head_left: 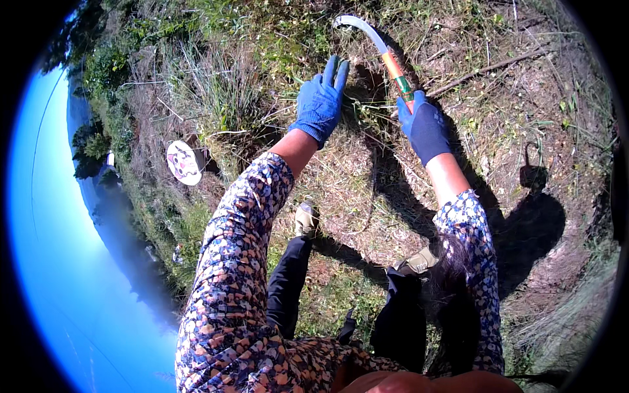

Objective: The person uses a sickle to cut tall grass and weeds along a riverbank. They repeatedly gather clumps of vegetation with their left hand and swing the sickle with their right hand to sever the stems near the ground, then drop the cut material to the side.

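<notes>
Fingers around sickle handle

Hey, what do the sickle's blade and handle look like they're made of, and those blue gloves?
The sickle's blade looks like bare metal: pale grey, thin and curved, catching sunlight. Its handle seems wood or plastic with an orange finish and a green band; the picture cannot settle which. The right hand and left hand wear blue gloves that look like matte knit fabric, possibly coated.
</notes>
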`<control>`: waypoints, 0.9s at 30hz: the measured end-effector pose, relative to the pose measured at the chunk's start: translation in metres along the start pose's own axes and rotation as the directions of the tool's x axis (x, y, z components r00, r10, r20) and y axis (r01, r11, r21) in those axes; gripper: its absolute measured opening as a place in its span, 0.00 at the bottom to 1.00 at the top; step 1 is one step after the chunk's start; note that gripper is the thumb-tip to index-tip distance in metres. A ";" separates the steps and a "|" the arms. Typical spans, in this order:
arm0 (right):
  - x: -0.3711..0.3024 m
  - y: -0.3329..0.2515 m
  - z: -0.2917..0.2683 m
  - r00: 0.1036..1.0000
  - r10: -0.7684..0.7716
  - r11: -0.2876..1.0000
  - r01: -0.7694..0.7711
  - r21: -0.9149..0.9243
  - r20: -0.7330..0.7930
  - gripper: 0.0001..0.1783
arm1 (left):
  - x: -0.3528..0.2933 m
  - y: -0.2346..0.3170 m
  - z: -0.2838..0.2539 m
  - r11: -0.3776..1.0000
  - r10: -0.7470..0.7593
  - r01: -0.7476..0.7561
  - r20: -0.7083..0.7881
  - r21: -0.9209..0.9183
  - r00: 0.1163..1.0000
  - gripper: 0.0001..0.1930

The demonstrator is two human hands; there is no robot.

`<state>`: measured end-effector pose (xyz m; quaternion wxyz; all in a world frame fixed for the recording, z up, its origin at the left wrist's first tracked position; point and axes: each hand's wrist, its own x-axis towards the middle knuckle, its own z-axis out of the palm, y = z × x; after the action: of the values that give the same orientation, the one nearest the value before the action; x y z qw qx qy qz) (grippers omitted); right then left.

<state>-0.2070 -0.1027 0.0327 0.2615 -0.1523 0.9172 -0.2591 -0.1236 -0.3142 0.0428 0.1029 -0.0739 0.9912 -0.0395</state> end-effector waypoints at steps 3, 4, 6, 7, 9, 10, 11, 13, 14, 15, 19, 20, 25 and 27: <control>0.004 -0.001 0.026 1.000 -0.001 0.998 0.002 -0.067 0.012 0.19 | 0.046 -0.028 0.013 0.999 -0.036 0.036 -0.047 -0.007 0.998 0.30; -0.011 -0.009 0.022 1.000 0.005 0.998 -0.003 -0.067 0.029 0.17 | 0.049 -0.043 0.022 0.996 -0.065 0.061 -0.068 -0.065 0.996 0.25; -0.050 0.020 0.020 1.000 0.005 0.995 -0.002 -0.099 0.029 0.19 | 0.053 -0.037 0.025 0.959 -0.219 0.251 0.215 -0.134 0.952 0.19; -0.074 0.036 0.018 0.998 0.033 0.991 -0.025 -0.133 0.055 0.18 | 0.055 -0.038 0.023 0.926 -0.277 0.346 0.351 -0.151 0.894 0.17; -0.135 0.062 0.018 0.980 0.100 0.988 -0.078 -0.130 0.174 0.17 | 0.013 -0.035 0.050 0.934 -0.289 0.341 0.330 -0.111 0.898 0.17; -0.159 0.070 0.013 0.965 0.143 0.984 -0.116 -0.132 0.218 0.17 | -0.022 -0.032 0.065 0.982 -0.115 0.154 0.306 -0.106 0.945 0.14; -0.173 0.065 0.007 0.958 0.136 0.987 -0.110 -0.115 0.251 0.16 | -0.066 -0.043 0.095 0.979 -0.128 0.177 0.374 -0.100 0.918 0.12; -0.169 0.065 -0.009 0.981 0.105 0.988 -0.086 -0.126 0.161 0.15 | -0.118 -0.022 0.077 0.977 -0.112 0.192 0.555 -0.089 0.824 0.13; -0.162 0.060 -0.011 0.984 0.101 0.990 -0.084 -0.115 0.148 0.15 | -0.144 -0.028 0.074 0.985 -0.070 0.148 0.588 -0.085 0.806 0.14; -0.145 0.042 -0.017 0.974 0.150 0.987 -0.137 -0.087 0.171 0.15 | -0.157 -0.035 0.072 0.985 -0.045 0.129 0.558 -0.113 0.829 0.15; -0.045 -0.005 0.018 1.000 0.021 0.991 -0.021 0.133 0.005 0.16 | -0.132 -0.052 0.055 0.987 -0.046 0.091 0.312 -0.132 0.949 0.14; -0.015 -0.007 0.033 0.998 -0.029 0.979 0.040 0.199 -0.056 0.18 | -0.100 -0.051 0.044 0.990 0.022 0.009 0.215 -0.139 0.976 0.13; 0.022 -0.043 0.061 0.997 0.083 0.993 -0.083 0.084 0.010 0.22 | 0.036 -0.061 0.024 0.999 -0.006 0.016 -0.215 0.049 0.977 0.24; -0.012 -0.031 0.078 0.996 0.062 0.995 -0.067 0.071 0.068 0.20 | 0.060 -0.092 0.038 0.996 -0.037 0.053 -0.210 0.070 0.977 0.25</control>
<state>-0.1488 -0.1542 -0.0018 0.3053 -0.1213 0.9023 -0.2790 -0.1612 -0.4164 0.0019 0.0004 -0.0880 0.9924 -0.0864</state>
